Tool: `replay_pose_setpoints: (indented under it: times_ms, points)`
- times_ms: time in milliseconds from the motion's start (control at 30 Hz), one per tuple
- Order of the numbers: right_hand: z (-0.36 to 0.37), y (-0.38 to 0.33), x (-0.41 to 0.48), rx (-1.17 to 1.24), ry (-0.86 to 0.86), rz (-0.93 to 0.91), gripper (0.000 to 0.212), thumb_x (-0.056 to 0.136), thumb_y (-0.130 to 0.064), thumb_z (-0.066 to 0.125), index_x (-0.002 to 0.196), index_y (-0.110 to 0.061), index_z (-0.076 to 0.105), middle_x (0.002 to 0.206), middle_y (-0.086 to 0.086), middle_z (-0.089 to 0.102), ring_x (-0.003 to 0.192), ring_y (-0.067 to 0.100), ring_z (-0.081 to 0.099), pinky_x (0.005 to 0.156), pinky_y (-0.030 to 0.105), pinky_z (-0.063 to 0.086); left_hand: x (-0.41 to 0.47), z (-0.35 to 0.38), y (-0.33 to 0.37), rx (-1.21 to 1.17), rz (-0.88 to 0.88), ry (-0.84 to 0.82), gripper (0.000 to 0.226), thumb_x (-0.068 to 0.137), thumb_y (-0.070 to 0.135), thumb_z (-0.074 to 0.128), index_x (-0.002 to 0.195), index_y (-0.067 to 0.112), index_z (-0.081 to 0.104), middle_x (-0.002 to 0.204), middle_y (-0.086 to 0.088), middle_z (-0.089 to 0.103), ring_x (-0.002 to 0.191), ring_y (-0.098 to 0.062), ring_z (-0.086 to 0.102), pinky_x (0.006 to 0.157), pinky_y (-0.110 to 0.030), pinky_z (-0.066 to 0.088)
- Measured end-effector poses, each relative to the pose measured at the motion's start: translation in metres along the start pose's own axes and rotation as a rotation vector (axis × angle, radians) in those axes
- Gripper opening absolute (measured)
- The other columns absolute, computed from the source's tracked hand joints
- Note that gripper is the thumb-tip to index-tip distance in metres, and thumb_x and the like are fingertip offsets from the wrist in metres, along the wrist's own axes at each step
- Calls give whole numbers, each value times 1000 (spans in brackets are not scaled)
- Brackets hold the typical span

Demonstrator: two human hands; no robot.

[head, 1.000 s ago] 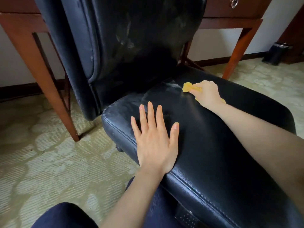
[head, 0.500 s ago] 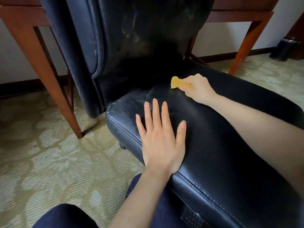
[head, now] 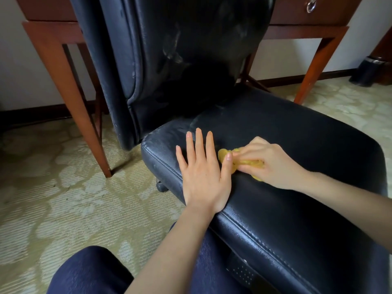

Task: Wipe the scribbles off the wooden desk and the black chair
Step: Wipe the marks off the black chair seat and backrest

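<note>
A black leather chair (head: 297, 158) fills the middle of the view, its seat toward me and its backrest (head: 180, 49) upright behind. Pale smeared marks show on the backrest and at the rear of the seat. My left hand (head: 202, 172) lies flat on the seat's front left part, fingers straight and spread. Just right of it, my right hand (head: 269, 164) grips a crumpled yellow cloth (head: 228, 159) and presses it on the seat; the cloth touches my left thumb. The wooden desk (head: 51, 37) stands behind the chair, only its legs and drawer front in view.
Desk legs (head: 84, 115) stand on the patterned carpet left and right of the chair. A drawer with a ring pull (head: 310, 6) is at the top right. A dark bin (head: 371, 71) sits at the far right by the wall. My knees in dark trousers (head: 91, 272) are at the bottom.
My right hand has slid the yellow cloth from the rear of the seat forward and left, up against my left thumb. My left hand has stayed flat on the seat.
</note>
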State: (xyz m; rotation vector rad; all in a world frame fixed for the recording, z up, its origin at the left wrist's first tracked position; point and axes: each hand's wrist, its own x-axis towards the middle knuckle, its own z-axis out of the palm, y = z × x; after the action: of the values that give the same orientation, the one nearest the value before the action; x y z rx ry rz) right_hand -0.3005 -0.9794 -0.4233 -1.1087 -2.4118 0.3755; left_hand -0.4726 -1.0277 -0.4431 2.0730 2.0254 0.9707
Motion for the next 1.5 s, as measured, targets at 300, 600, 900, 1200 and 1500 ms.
replay_pose_setpoints:
  times_ms: [300, 600, 900, 1200, 1500]
  points:
    - [-17, 40, 34, -75, 67, 86, 17, 88, -17, 65, 101, -22, 75, 100, -4, 71, 94, 1, 50, 91, 15, 37, 0, 2, -1, -2, 7, 20, 77, 87, 57, -1, 151, 16, 10, 160, -2, 2, 145, -17, -14, 115, -40, -15]
    - [5, 102, 146, -212, 311, 584, 27, 94, -21, 54, 117, -14, 67, 113, 15, 63, 106, 33, 56, 97, 38, 44, 1, 7, -3, -26, 21, 76, 71, 92, 53, 9, 150, 12, 19, 159, -6, 11, 147, -20, -5, 115, -40, -11]
    - [23, 98, 209, -253, 221, 627, 31, 94, -22, 50, 119, -12, 63, 124, 18, 54, 112, 38, 51, 102, 40, 41, 3, 11, -5, -14, 33, 102, 77, 93, 56, -5, 148, 12, 25, 157, -6, 18, 147, -23, 3, 115, -42, -5]
    - [3, 47, 143, -75, 5, 297, 28, 97, -20, 53, 121, -13, 64, 119, 8, 65, 108, 23, 60, 90, 24, 42, 3, 11, -5, -41, 11, 98, 69, 95, 53, 10, 148, 11, 25, 157, -7, 18, 147, -23, 2, 115, -41, -7]
    - [0, 16, 50, -69, -46, 68, 25, 91, -21, 61, 114, -28, 68, 118, -23, 58, 108, -10, 46, 94, 7, 31, 2, 4, -3, -65, -3, 59, 75, 89, 55, 4, 150, 14, 16, 159, -4, 7, 146, -19, -8, 115, -39, -13]
